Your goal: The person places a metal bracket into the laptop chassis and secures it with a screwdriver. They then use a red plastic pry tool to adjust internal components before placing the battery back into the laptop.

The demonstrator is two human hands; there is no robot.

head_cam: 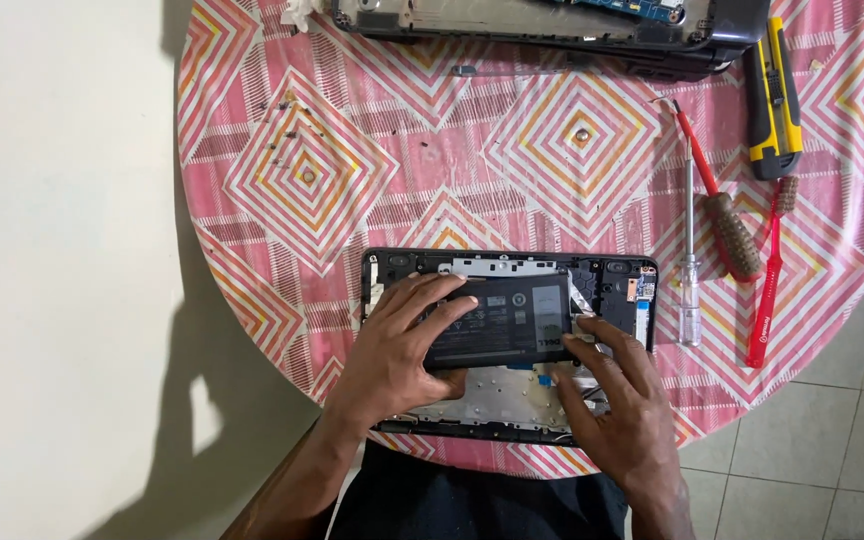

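Battery [512, 320] in open laptop base [620, 285] on table [282, 200]; screwdrivers [690, 260] just right.

Low in the frame, the left hand [392, 355] and right hand [620, 405] press a black battery [507, 318] inside the opened laptop base [624, 290] on the counter [352, 170].

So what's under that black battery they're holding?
The black battery lies in an opened laptop shell. Silver metal shows just below it. The left hand and right hand rest on its edges. Whatever sits directly beneath is covered.
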